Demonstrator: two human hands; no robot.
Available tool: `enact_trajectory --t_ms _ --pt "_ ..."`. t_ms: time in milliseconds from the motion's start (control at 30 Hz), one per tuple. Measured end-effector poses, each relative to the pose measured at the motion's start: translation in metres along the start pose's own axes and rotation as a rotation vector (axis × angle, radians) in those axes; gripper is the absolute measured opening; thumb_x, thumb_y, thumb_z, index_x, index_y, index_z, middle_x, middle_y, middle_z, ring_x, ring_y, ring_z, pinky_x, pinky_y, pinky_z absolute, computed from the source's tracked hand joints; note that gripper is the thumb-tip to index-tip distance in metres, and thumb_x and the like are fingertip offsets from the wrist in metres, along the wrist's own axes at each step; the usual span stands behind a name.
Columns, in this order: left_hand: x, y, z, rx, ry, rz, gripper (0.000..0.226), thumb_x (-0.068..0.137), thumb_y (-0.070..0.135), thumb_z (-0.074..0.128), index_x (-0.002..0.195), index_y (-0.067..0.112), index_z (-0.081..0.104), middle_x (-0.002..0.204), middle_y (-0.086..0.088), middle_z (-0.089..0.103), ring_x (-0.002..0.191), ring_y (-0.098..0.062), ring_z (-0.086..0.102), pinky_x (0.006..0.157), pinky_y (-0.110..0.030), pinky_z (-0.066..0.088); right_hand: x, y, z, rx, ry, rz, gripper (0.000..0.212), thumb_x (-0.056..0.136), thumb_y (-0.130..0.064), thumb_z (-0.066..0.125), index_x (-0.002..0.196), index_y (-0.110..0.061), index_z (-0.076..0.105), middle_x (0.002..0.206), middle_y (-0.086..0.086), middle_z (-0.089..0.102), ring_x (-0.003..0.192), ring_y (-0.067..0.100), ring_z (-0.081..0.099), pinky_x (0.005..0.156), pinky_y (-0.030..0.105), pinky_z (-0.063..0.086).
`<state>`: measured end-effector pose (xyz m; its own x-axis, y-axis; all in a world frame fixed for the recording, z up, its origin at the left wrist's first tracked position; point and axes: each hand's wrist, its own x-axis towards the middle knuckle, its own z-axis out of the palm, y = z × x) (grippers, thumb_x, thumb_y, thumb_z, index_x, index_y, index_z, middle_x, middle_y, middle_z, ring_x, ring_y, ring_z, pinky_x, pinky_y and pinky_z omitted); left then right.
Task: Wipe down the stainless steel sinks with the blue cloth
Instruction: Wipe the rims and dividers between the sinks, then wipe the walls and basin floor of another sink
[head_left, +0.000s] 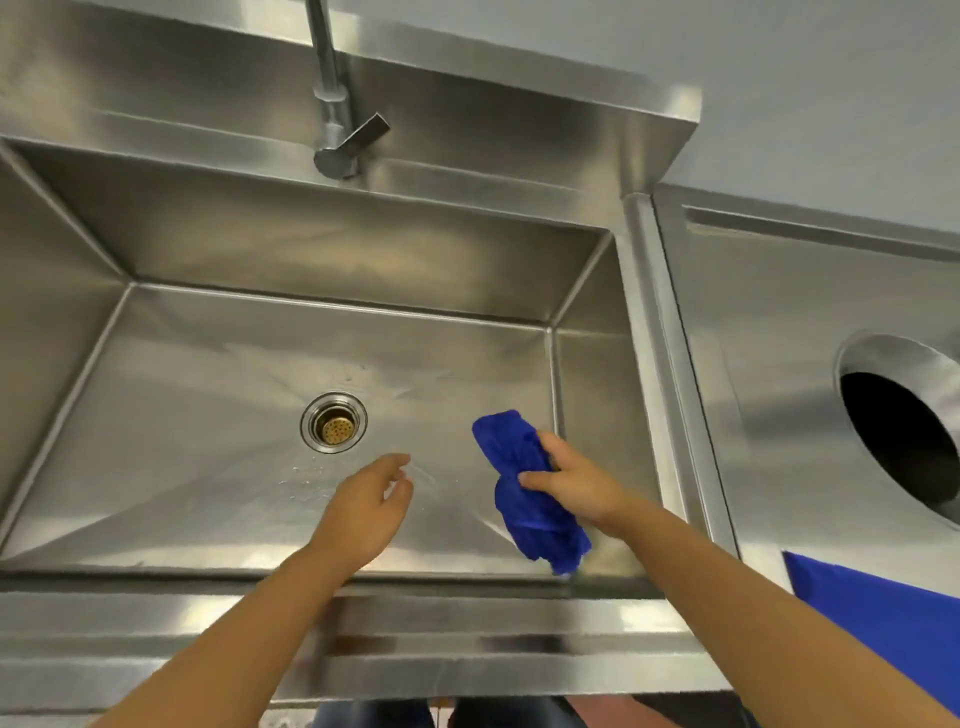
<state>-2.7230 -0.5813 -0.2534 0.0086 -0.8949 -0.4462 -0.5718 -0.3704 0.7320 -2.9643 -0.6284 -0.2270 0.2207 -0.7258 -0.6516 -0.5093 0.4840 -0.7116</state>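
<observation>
I see a bright royal-blue cloth (524, 483), a brushed silver-grey sink basin (208, 493), a brass-gold drain strainer (338, 429) dotted with holes, and another blue sheet (883, 618) lower right.

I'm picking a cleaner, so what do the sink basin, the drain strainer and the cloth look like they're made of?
Sink basin: brushed stainless steel, judging by its grey sheen and soft reflections.
Drain strainer: gold-toned perforated metal, possibly brass, inside a shiny steel ring.
Blue cloth: soft fabric, maybe microfibre; it bunches and folds in the right hand.

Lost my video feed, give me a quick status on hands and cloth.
Right hand shut on blue cloth, low in sink. Left hand open, empty. Nothing in the way.
</observation>
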Motion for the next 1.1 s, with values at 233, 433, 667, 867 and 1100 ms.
enact_trajectory --t_ms 233,433,667,867,1100 --pt "0.039 0.035 -0.006 -0.174 -0.121 0.187 0.036 0.1 0.021 0.046 0.136 0.024 0.049 0.119 0.002 0.058 0.111 -0.013 0.053 0.088 -0.02 0.037 -0.005 -0.02 0.019 0.341 0.396 0.04 0.039 0.085 -0.021 0.07 0.118 -0.024 0.049 0.117 -0.001 0.061 0.107 0.021 0.061 0.098 0.041 0.049" --pt "0.048 0.067 0.029 -0.331 -0.198 0.319 0.037 0.1 0.015 0.047 0.133 0.028 0.05 0.116 0.01 0.059 0.105 0.004 0.054 0.087 -0.008 0.04 -0.03 -0.011 0.007 0.141 0.676 0.018 0.038 0.083 -0.017 0.069 0.113 -0.024 0.047 0.102 -0.011 0.055 0.092 0.008 0.058 0.072 0.016 0.045" --pt "0.047 0.092 0.084 -0.58 -0.534 0.119 0.039 0.098 0.037 0.047 0.137 0.035 0.043 0.125 0.015 0.056 0.114 -0.005 0.055 0.097 -0.037 0.05 -0.033 0.003 -0.007 -0.609 0.757 -0.077 0.06 0.076 -0.017 0.07 0.131 -0.019 0.045 0.12 0.0 0.05 0.1 0.018 0.054 0.08 0.032 0.049" --pt "0.062 0.105 0.123 -1.005 -0.646 -0.279 0.033 0.094 0.051 0.046 0.12 0.032 0.053 0.112 0.002 0.069 0.103 -0.02 0.067 0.076 -0.042 0.058 -0.027 0.018 -0.016 -0.565 0.569 -0.154 0.079 0.075 -0.016 0.073 0.143 -0.022 0.033 0.125 -0.003 0.049 0.109 0.013 0.051 0.087 0.026 0.05" --pt "0.08 0.084 0.174 -0.979 -0.654 -0.435 0.029 0.09 0.023 0.059 0.117 0.024 0.051 0.113 -0.009 0.065 0.1 -0.027 0.065 0.089 -0.047 0.054 -0.011 0.027 -0.088 -0.707 0.597 -0.263 0.039 0.088 -0.009 0.051 0.126 -0.013 0.058 0.116 -0.004 0.055 0.093 0.0 0.054 0.083 0.011 0.042"
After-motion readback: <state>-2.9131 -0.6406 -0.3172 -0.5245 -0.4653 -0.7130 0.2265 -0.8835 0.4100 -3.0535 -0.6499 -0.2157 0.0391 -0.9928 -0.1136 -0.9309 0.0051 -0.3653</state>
